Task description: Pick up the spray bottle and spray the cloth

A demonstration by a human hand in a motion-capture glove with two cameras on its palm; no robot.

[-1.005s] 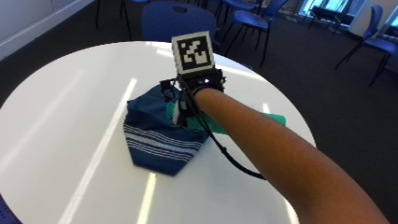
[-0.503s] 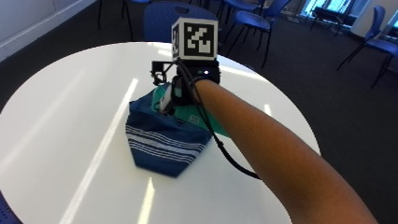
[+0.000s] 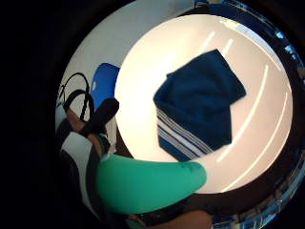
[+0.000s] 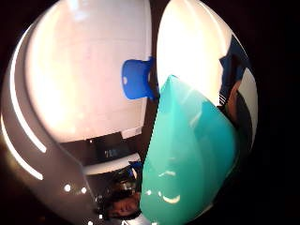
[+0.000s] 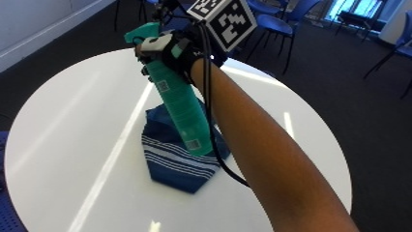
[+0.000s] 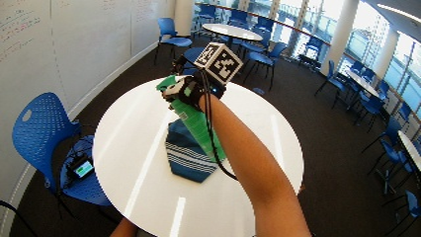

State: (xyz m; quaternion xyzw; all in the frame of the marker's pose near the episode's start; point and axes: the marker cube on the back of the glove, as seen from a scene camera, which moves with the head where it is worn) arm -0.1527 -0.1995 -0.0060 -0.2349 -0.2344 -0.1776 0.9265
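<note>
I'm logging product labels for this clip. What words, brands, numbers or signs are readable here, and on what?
No text can be read.
Spray bottle, gripped by the right hand: two small white code stickers, too small to read.
Whiteboard wall: faint writing, too blurred to read.
Cloth: stripes only, no text.

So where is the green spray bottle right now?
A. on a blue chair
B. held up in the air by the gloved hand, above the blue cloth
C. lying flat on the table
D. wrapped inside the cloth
B: the gloved right hand grips the green spray bottle near its top and holds it lifted over the blue striped cloth, which lies on the white table.
</note>
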